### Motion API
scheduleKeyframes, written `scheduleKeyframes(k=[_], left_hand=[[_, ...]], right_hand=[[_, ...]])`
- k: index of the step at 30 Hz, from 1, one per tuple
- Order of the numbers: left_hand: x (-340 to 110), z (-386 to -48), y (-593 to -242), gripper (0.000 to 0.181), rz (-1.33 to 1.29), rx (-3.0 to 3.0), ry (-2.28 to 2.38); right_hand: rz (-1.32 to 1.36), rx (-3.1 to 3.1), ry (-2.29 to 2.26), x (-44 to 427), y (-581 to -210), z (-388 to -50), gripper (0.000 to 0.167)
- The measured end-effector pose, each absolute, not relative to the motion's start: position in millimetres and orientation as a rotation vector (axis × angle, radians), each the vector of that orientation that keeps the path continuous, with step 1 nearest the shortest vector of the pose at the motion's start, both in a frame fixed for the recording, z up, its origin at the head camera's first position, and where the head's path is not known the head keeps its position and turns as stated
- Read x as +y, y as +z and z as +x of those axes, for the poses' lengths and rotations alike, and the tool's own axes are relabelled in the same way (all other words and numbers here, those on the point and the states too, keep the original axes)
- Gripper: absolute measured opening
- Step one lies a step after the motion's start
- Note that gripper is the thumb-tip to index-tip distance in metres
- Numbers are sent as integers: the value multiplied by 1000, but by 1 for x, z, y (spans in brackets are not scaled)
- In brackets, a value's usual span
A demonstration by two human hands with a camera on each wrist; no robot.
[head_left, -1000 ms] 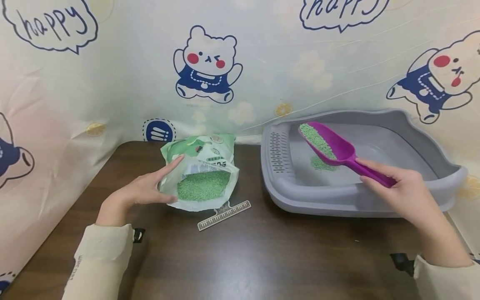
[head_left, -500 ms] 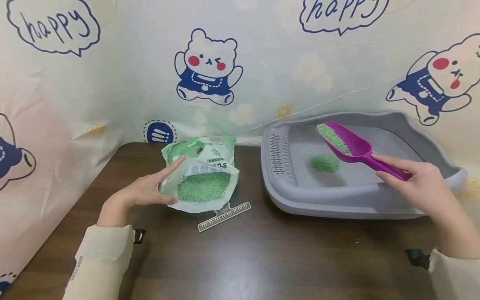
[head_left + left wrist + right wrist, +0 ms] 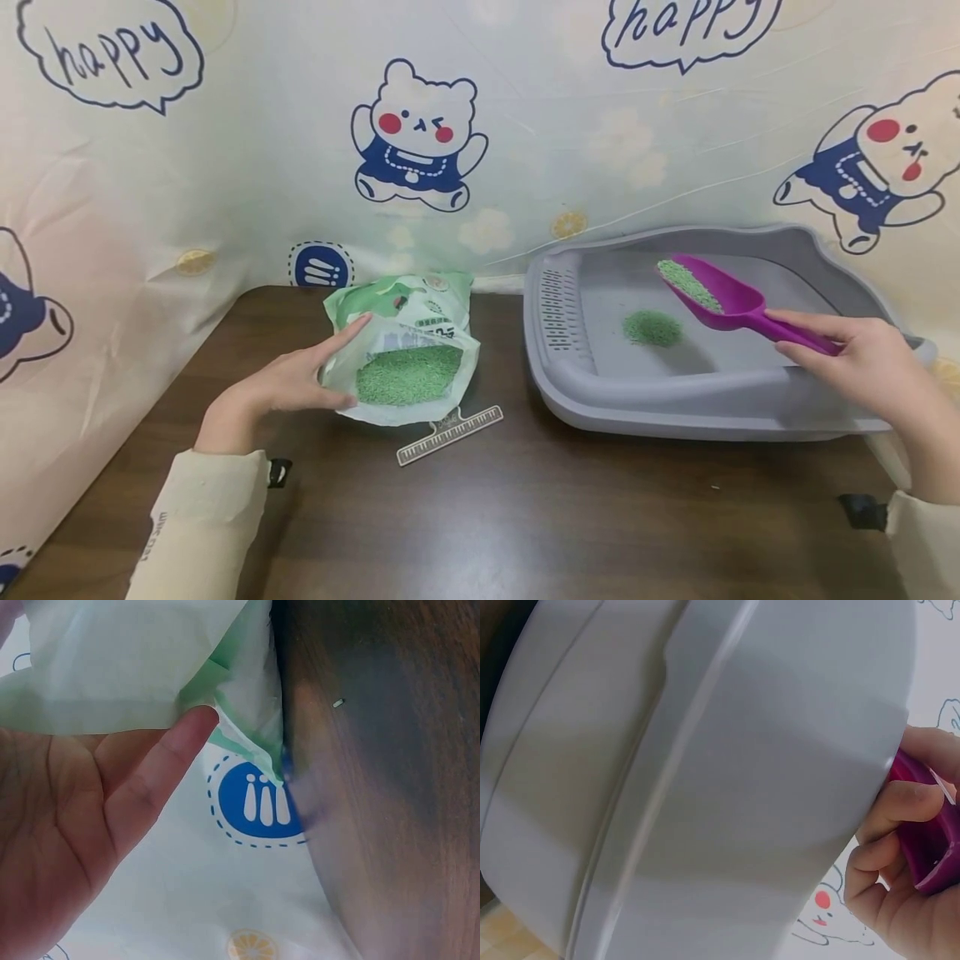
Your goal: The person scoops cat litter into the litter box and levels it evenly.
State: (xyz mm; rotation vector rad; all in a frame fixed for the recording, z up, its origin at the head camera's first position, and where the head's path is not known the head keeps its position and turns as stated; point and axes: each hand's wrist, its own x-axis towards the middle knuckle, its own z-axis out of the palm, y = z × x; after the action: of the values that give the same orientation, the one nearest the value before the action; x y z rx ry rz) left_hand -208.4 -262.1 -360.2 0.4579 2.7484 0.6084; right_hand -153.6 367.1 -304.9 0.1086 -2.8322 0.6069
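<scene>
Dark brown wooden table (image 3: 480, 521), light glare toward the front; pale cloth (image 3: 540, 142) printed with bears, flowers and orange slices hangs left, behind and right. From the left: left hand (image 3: 281, 383), thumb and fingers spread wide and mostly straight, touches the left edge of a green-and-white bag (image 3: 363, 300). Bag lies just right of the palm, mouth gaping toward the person, green pellets (image 3: 408, 375) inside. Clip (image 3: 450, 435) on the table at the bag's near edge. Farther right, apart from the bag, grey tray (image 3: 720, 402), a heap (image 3: 652, 328) of green pellets on its floor. Over the tray, right of the heap, purple scoop (image 3: 731, 302), partly loaded with pellets, bowl pointing left; right hand (image 3: 858, 354) grips its handle, fingers curled round. Count: one bag, one clip, one tray, one heap, one scoop, two hands.
</scene>
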Motion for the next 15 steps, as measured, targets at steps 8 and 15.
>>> scheduleKeyframes(k=[8, 15], left_hand=[[-262, -209, -360, 111, 454, 2750, 608], [-262, -208, -361, 111, 445, 2749, 617]], right_hand=[[124, -2939, 568, 379, -302, -160, 44], [143, -2994, 481, 386, -300, -166, 45]])
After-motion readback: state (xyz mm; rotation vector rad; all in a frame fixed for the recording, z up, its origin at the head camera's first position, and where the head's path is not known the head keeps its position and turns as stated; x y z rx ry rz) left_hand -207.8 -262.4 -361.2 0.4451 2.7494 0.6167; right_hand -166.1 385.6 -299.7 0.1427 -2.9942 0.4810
